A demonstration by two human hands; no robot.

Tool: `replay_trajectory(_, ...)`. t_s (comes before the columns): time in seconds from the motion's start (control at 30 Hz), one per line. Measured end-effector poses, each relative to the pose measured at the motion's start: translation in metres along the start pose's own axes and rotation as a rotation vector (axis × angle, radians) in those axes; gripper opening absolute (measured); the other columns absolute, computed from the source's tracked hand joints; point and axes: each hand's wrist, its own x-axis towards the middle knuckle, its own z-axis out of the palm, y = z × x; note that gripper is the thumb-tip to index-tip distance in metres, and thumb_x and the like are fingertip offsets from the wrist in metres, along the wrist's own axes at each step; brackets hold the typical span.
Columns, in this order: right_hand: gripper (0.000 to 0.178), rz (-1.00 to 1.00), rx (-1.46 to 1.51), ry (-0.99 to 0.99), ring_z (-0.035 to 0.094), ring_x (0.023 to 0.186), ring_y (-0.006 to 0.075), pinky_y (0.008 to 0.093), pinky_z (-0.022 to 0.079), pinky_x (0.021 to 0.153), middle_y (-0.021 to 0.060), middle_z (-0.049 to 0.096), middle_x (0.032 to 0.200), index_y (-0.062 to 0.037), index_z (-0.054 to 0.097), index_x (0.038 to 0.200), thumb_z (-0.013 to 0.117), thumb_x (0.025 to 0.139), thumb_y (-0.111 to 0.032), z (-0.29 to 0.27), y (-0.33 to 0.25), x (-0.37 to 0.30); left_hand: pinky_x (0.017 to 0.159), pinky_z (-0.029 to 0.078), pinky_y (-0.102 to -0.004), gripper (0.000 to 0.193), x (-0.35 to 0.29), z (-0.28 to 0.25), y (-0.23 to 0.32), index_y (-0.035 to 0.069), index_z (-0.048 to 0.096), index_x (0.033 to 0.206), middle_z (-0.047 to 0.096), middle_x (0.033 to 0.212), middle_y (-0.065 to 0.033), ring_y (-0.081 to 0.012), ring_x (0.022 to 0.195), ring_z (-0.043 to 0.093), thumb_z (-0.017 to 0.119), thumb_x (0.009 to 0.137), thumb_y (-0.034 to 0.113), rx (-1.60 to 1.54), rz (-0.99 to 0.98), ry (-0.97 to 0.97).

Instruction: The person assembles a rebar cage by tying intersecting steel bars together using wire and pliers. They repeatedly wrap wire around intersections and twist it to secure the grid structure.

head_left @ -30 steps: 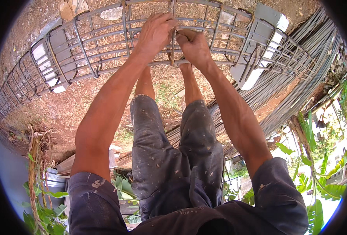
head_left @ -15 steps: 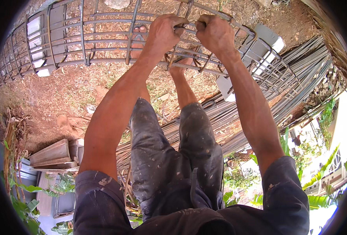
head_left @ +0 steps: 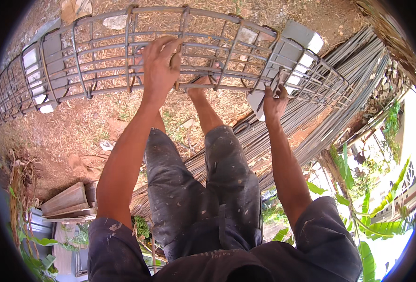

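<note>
While the steel cage [head_left: 128, 45] appears to be supported on pale-faced grey blocks, one under its left part [head_left: 54, 66] and one under its right part [head_left: 290, 44], both hands are occupied along it. The left hand [head_left: 162, 61] is placed over the middle of the cage, beside a crosswise stirrup [head_left: 184, 22]; its fingers are curled, but whether a bar or anything thin is gripped by them cannot be told. At the near edge of the cage, just in front of the right block, a dark pincer-like tool [head_left: 281, 75] is reached by the right hand [head_left: 274, 102], whose thumb and fingers are set either side of the handles; how firmly they are closed cannot be made out. Loose rods [head_left: 311, 127] are heaped to the right of the cage and on its near side. The step in hand is judged to be the taking up of the tool while the joint is attended by the left hand. For the next move, a secure grasp and a clean lift clear of the cage's bars would seem to be called for.
</note>
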Motion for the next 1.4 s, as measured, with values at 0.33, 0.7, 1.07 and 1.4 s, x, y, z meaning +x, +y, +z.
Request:
replay_trajectory(0.33,0.076,-0.087,-0.157,-0.240,0.055,0.107,0.0462,0.0490,0.050,0.089,0.0266,0.034,0.132,-0.0085,0.029,0.140,0.071,0.078,-0.021,-0.008,0.025,0.019,0.082,0.055,-0.0372,0.039,-0.019,0.011,0.032,-0.008,0.056,0.111,0.063,0.103,-0.0201,-0.0263,0.091,0.064,0.057,0.096,0.028,-1.081,-1.289,-0.004)
replay_trajectory(0.7,0.049,0.024,-0.226,-0.272,0.054,0.105,0.0431,0.0474,0.049,0.087,0.0292,0.049,0.114,-0.0016,0.043,0.120,0.060,0.076,-0.012,-0.010,0.007,0.011,0.059,0.048,-0.0283,0.020,-0.007,0.037,0.024,0.003,0.059,0.105,0.056,0.073,-0.0018,-0.0122,0.063,0.055,0.053,0.098,0.020,-1.475,-1.502,0.121)
replay_trajectory(1.07,0.054,-0.642,-0.401,-0.717,0.063,0.088,0.0448,0.0525,0.050,0.074,0.0287,0.062,0.089,-0.0045,0.038,0.134,0.053,0.082,-0.005,-0.066,-0.196,-0.038,0.042,0.027,-0.0255,0.014,0.007,0.037,0.057,0.004,0.058,0.100,0.040,0.057,0.0038,-0.0082,0.043,0.032,0.054,0.094,0.016,-1.628,-1.691,0.373)
replay_trajectory(1.4,0.061,-0.775,-0.972,-0.544,0.056,0.108,0.0447,0.0523,0.051,0.080,0.0276,0.057,0.107,-0.0062,0.034,0.140,0.056,0.083,-0.006,-0.044,-0.248,-0.058,0.054,0.033,-0.0243,0.014,0.003,0.008,0.068,0.009,0.052,0.077,0.042,0.065,0.0023,-0.0084,0.057,0.039,0.050,0.090,0.011,-1.783,-1.458,0.343)
